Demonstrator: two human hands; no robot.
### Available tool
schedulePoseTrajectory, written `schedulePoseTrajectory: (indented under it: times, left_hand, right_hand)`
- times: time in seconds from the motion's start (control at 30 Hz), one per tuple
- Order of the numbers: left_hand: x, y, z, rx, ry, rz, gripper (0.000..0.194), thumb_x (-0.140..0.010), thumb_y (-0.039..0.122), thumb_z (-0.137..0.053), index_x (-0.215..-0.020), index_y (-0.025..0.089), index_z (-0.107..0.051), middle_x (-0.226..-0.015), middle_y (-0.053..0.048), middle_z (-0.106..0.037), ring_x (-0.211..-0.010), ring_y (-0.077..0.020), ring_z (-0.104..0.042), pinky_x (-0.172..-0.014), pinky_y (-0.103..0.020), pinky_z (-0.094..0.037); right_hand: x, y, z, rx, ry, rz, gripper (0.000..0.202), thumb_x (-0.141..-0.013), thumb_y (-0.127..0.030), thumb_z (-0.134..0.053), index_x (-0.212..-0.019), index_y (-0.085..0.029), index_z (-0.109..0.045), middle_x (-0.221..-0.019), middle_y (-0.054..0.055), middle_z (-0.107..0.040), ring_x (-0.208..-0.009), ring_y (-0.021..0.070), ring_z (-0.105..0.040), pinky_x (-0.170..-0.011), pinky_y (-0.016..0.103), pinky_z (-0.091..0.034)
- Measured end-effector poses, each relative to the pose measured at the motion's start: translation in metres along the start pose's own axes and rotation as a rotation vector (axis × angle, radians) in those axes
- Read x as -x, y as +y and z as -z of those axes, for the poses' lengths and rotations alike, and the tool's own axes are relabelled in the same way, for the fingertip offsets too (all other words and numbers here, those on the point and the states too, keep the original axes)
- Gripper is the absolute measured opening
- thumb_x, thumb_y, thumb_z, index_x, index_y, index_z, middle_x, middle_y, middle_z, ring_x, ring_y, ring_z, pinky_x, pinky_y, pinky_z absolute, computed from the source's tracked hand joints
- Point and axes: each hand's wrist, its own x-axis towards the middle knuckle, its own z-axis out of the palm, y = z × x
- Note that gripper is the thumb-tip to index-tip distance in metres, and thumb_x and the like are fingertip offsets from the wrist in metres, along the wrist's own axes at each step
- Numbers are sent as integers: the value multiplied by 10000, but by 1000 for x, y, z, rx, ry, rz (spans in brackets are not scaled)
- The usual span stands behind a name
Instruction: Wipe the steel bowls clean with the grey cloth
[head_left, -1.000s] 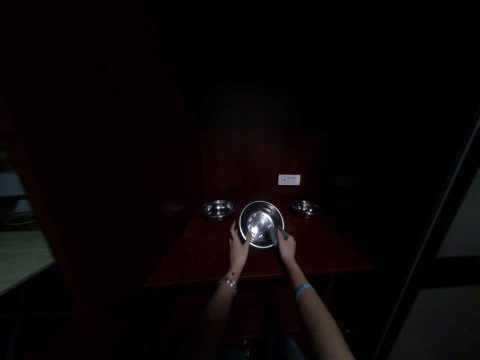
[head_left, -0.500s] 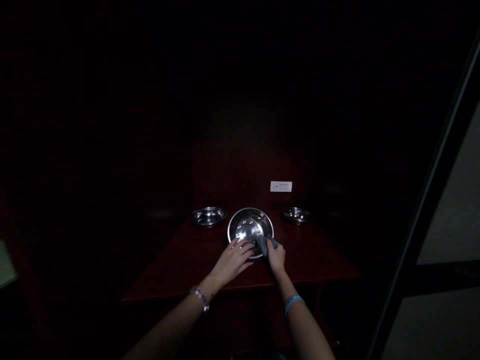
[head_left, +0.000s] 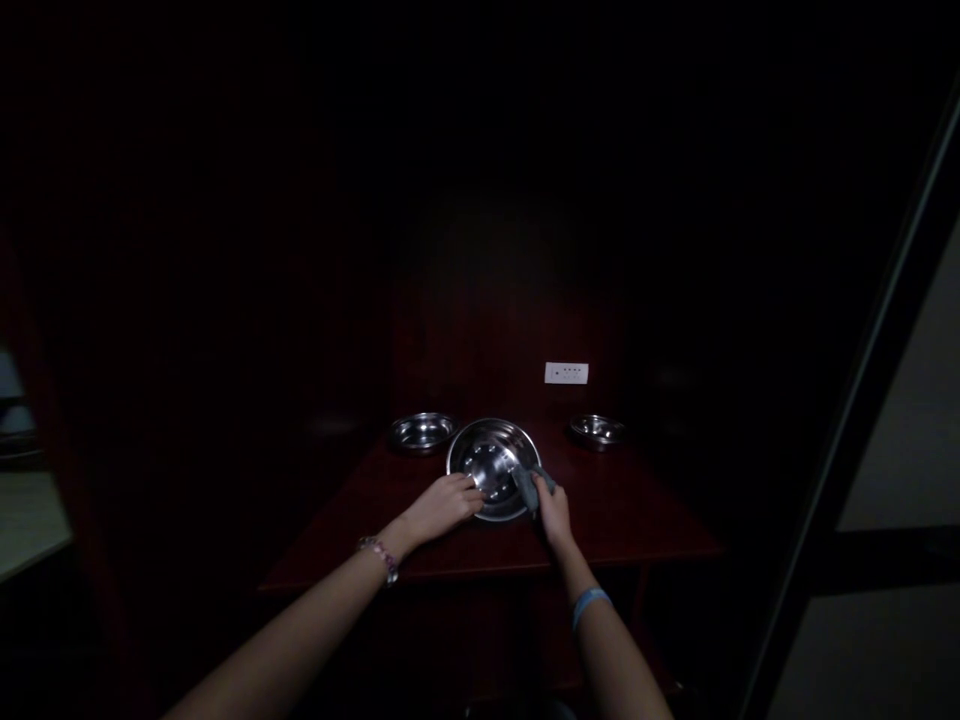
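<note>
Blue wristband, one: circling the right wrist.

Beaded bracelet, one: circling the left wrist.

Left hand: reaching in from the left, back of the hand facing up. Fingers are bending over the near-left edge of the middle bowl; the thumb is hiding, so whether they are grasping the rim or only resting there, one cannot tell.

Right hand: clenching a cloth at the bowl's right side.

Cloth, one, grey, bunched: lying over the right part of the rim and reaching onto the inner wall.

Middle bowl, one, shiny metal: tilting toward the wearer, its inside showing, between the two hands and over the front half of the table. Whether its base is touching the tabletop is not showing.

Table, dark red: spreading beneath.

Left dish and right dish, both metal: sitting upright toward the back, apart from each other and from both hands.

Socket panel, white: showing on the back wall.

Progress, as judged: the middle bowl is appearing unfinished, being tilted with the cloth against it. Whether the outer dishes are counting as done or left, nothing is showing.
</note>
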Motion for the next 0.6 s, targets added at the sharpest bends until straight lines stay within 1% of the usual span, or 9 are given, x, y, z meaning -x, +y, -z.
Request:
schedulePoseTrajectory:
  times: [0.07,0.13,0.23,0.27,0.3,0.37,0.43,0.5,0.6]
  left_hand:
    - [3,8,1,-7,-19,39,88,-820,334,-688,-784,281,-748,-845,-53,-759,-862,-229,-704,-875,-315,-523]
    - [5,19,1,30,26,65,85,-792,334,-712,-846,302,-769,-911,-44,-774,-888,-229,-713,-865,-311,-532]
    - [7,35,-5,182,168,125,159,-726,353,-762,-882,333,-782,-962,-21,-782,-926,-241,-719,-893,-342,-545]
    - [7,38,-10,236,190,190,180,-734,362,-752,-908,327,-785,-1001,-22,-780,-972,-252,-712,-944,-369,-528]
    - [6,41,-16,290,244,259,199,-742,382,-743,-917,300,-789,-1014,-34,-779,-994,-263,-705,-980,-390,-511]
    - [4,43,-30,382,377,383,264,-773,449,-705,-876,222,-792,-969,-63,-781,-953,-283,-704,-956,-411,-520]
    - [2,42,-44,484,506,493,395,-793,539,-668,-860,166,-777,-931,-86,-776,-936,-293,-700,-918,-414,-537]
    - [1,38,-57,632,630,576,513,-824,615,-607,-952,140,-749,-968,-108,-768,-959,-287,-699,-907,-410,-546]
    - [-1,30,-71,862,765,642,571,-893,646,-489,-1176,181,-663,-1142,-121,-733,-1060,-259,-691,-934,-404,-552]
  right_hand:
    - [0,-1,2,-111,75,-45,517,-771,-648,-563,-754,-150,-699,-630,39,-686,-570,181,-618,-538,267,-477]
    - [-2,-2,4,-213,174,-78,574,-789,-680,-526,-796,-133,-702,-629,47,-686,-554,182,-620,-510,267,-474]
    - [-5,-2,8,-321,224,-103,636,-798,-685,-505,-931,-103,-726,-755,92,-741,-667,216,-691,-577,283,-529]
    - [-6,-2,8,-335,223,-110,654,-795,-687,-505,-966,-96,-728,-804,105,-753,-721,228,-709,-616,289,-546]
    - [-7,-2,8,-339,224,-112,668,-791,-688,-506,-993,-91,-726,-852,114,-760,-777,237,-721,-659,293,-557]
    - [-9,-1,8,-335,234,-90,679,-785,-681,-511,-1052,-89,-710,-940,120,-762,-869,241,-725,-740,294,-563]
    - [-10,-1,7,-328,231,-51,684,-790,-669,-503,-1108,-90,-678,-986,121,-756,-879,231,-724,-778,295,-559]
    - [-11,1,7,-313,227,-12,671,-798,-651,-493,-1151,-101,-643,-1014,118,-745,-841,212,-723,-779,293,-557]
    - [-13,6,7,-299,237,28,636,-803,-616,-486,-1218,-147,-595,-1109,103,-717,-835,189,-718,-777,289,-556]
